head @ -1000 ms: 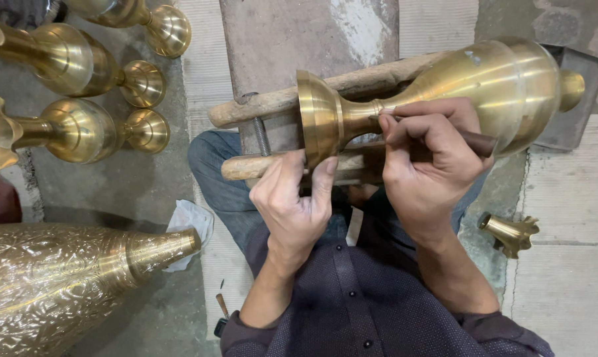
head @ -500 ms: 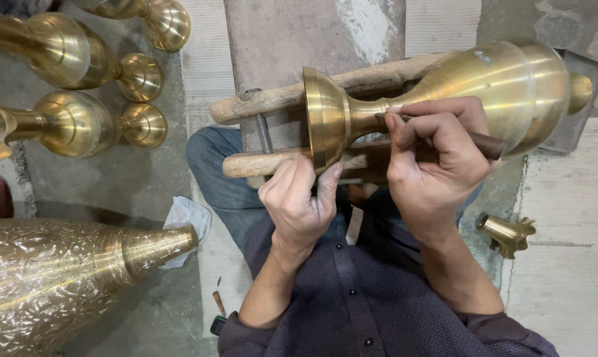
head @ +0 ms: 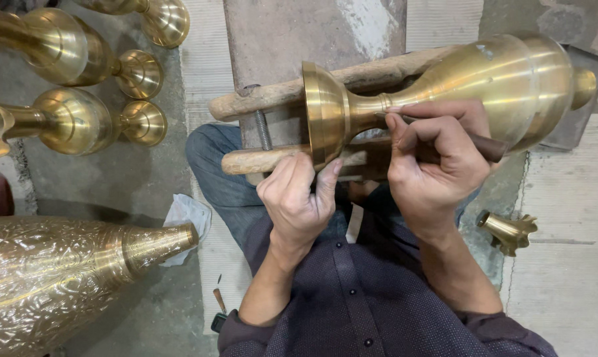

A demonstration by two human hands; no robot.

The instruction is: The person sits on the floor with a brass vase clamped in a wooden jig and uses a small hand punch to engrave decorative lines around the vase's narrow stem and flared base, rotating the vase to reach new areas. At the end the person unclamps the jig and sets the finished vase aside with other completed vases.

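The left hand (head: 298,198) curls its grip around the brass vase's flared foot (head: 324,116). Beside it, the right hand (head: 438,158) pinches an engraving tool (head: 479,143) against the vase's neck. Beyond both grips, the vase rests across wooden bars (head: 272,158).

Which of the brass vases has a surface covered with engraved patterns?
The big vase at the lower left. Its body is full of engraved ornament, while the vase in the clamp and the vases at the upper left are smooth.
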